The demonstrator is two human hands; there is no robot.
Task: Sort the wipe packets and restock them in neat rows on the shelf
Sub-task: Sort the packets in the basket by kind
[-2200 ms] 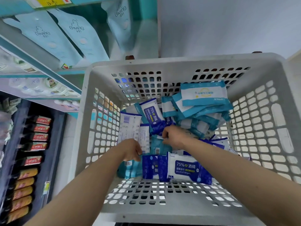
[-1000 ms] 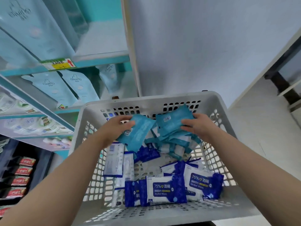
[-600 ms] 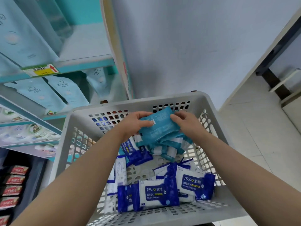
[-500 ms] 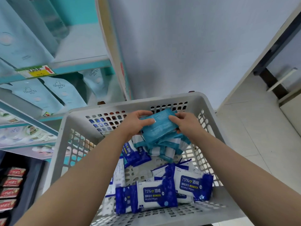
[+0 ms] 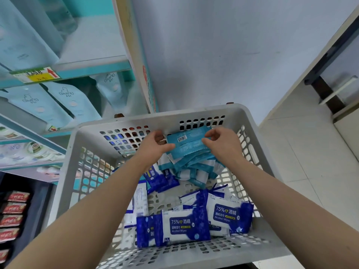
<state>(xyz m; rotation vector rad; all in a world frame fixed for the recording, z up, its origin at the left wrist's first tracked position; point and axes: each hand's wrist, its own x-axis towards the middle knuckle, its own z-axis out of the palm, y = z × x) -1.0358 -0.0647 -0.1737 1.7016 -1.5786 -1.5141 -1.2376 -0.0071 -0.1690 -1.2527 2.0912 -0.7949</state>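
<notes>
Teal stock: the teal packets are gathered in one heap at the far end of the basket, the top one turned barcode side up
Left hand: the left hand is curled on the left end of the top packets, thumb laid over the edge, pinching them
Right hand: the right hand is curled on the right end of the same packets, fingertips and thumb closed on them
Change: a second ago one teal packet was held in each hand, well apart; the two have since been brought together onto the heap, and both hands have closed in on its ends
Dark blue stock: the dark blue packets marked as alcohol wipes are left at the near end, apart from the teal heap; a few more lie just beside it at the left
Meaning for the task: sorting by colour is judged well advanced, the teal kind being squared into one bundle; nothing from the basket is seen placed on the shelf
Shelf stock: pale pouches stand below its edge, left of the basket
Risk, as judged: slick packets may slide apart if the bundle is lifted loosely
</notes>
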